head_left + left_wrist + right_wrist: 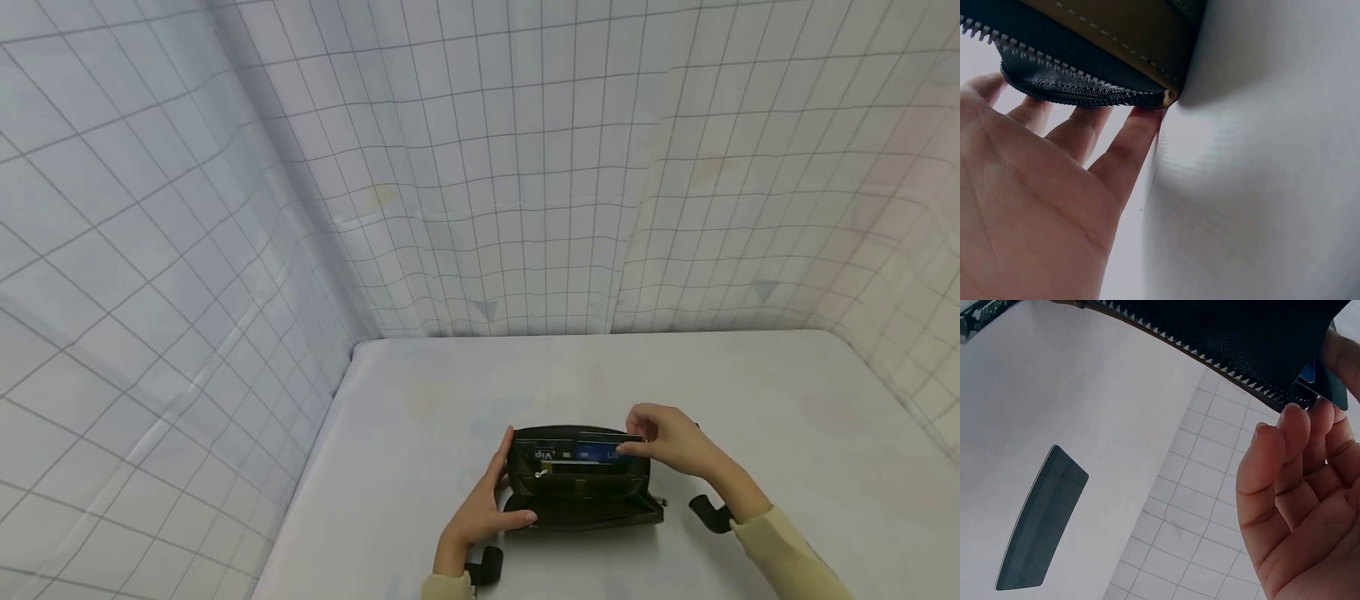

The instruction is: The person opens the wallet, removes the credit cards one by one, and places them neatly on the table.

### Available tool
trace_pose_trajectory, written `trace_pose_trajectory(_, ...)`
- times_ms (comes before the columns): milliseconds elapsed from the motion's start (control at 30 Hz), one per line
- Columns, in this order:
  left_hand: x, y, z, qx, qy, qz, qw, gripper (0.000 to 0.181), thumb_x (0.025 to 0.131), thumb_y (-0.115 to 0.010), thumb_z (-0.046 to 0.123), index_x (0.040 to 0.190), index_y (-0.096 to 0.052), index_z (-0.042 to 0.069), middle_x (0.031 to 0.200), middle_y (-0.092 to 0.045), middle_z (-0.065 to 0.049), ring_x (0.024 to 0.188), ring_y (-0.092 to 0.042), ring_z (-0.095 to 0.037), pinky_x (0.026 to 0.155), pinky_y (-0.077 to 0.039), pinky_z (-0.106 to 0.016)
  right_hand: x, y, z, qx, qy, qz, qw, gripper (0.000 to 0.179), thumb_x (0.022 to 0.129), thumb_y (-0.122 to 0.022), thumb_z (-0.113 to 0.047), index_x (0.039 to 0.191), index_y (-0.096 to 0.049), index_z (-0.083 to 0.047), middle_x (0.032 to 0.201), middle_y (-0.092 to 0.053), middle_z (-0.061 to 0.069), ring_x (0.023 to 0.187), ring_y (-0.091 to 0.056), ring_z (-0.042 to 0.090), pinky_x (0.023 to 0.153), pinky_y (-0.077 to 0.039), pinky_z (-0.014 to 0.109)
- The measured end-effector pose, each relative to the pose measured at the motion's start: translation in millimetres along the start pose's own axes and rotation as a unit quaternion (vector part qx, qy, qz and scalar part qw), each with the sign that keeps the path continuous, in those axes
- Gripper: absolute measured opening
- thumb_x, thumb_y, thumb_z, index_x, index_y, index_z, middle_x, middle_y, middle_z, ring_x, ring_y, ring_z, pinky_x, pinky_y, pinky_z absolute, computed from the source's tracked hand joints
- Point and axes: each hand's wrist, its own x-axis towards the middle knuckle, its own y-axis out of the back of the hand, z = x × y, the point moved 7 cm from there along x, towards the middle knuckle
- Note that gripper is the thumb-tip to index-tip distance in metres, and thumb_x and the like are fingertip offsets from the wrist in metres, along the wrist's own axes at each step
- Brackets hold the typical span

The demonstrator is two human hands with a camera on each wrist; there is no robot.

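A dark zip-around wallet [585,510] lies spread open on the white table, its inner pockets facing up. In its far half, a black card [546,455] lettered "Vip" sits beside a blue card [592,451]. My left hand [483,508] holds the wallet's left end, thumb at the near half and fingers along the far half. The left wrist view has its fingertips under the zipped edge [1079,94]. At the far right corner, my right hand [671,437] pinches a card [1335,394] between thumb and curled fingers, partly hidden by the wallet.
A dark card-like piece [1044,519] lies on the table in the right wrist view. A metal zipper pull [979,322] hangs at the wallet's end. White grid-patterned cloth [525,167] surrounds the white table [420,400]. Black wrist devices [710,514] sit on both wrists.
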Motion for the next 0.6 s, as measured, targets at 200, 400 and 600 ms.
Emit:
trace_pose_trajectory(200, -0.8, -0.3, 0.5, -0.001, 0.006, -0.002, 1.0000, 0.107, 0.076, -0.076, 0.027, 0.148, 0.002, 0.038, 0.154, 0.002, 0.015, 0.142, -0.004, -0.023, 0.107, -0.023, -0.056, -1.2, 1, 7, -0.003, -0.019, 0.007, 0.9998, 0.027, 0.080, -0.069, -0.041, 0.075, -0.051, -0.022, 0.063, -0.042, -0.007, 0.057, -0.041, 0.006, 0.052, -0.037, 0.026)
trace_pose_trajectory(400, -0.8, 0.0, 1.1, 0.001, 0.005, -0.001, 1.0000, 0.107, 0.077, -0.076, 0.025, 0.149, 0.002, 0.034, 0.154, 0.002, 0.016, 0.142, -0.004, -0.022, 0.107, -0.023, -0.055, -2.7, 3, 8, -0.004, -0.015, 0.017, 0.9997, 0.028, 0.081, -0.068, -0.042, 0.074, -0.049, -0.022, 0.064, -0.041, -0.007, 0.057, -0.040, 0.006, 0.052, -0.036, 0.026)
trace_pose_trajectory(600, -0.9, 0.7, 0.1, 0.003, -0.002, -0.004, 1.0000, 0.107, 0.077, -0.075, 0.025, 0.149, 0.003, 0.034, 0.154, 0.003, 0.014, 0.142, -0.004, -0.024, 0.106, -0.024, -0.056, -4.8, 2, 13, 0.007, -0.026, 0.021, 0.9994, 0.028, 0.081, -0.067, -0.043, 0.075, -0.050, -0.022, 0.063, -0.042, -0.006, 0.057, -0.040, 0.006, 0.051, -0.036, 0.026)
